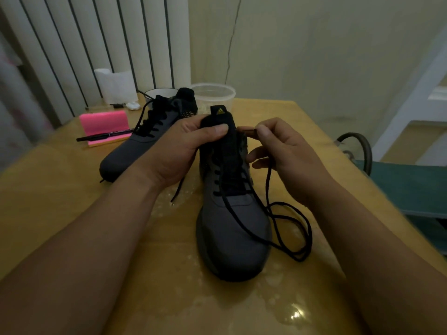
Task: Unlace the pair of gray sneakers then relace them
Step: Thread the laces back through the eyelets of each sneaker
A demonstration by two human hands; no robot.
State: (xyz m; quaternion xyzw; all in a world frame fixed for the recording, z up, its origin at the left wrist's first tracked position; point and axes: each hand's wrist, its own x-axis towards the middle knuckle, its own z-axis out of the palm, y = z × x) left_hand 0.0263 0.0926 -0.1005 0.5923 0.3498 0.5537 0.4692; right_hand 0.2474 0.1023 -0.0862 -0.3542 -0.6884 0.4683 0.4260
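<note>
Currently, the near gray sneaker (pixel 232 226) is standing upright at the middle of the worktop (pixel 72 213), with its toe pointing toward the person. The left hand (pixel 179 146) is gripping the black tongue (pixel 217 119) at the top of this sneaker: its thumb is pressing on the front face and the other digits are curling round the back. The right hand (pixel 290 155) is pinching the tip (pixel 246 129) of the black lace (pixel 287 223) between thumb and forefinger, just beside the upper right eyelets; the remaining fingers (pixel 256 157) are hanging loosely curled. From that tip the lace is dropping past the right side of the sneaker and lying in loose loops on the worktop beside the toe. The lower eyelets are carrying lace crossings.

The second gray sneaker (pixel 140 146) is lying behind and to the left, laced, with its toe pointing toward the left edge. Farther back, a pink notepad (pixel 104 124) with a pen (pixel 104 136) on it, a clear plastic container (pixel 215 93) and a white paper roll (pixel 116 85) are standing on the worktop.
</note>
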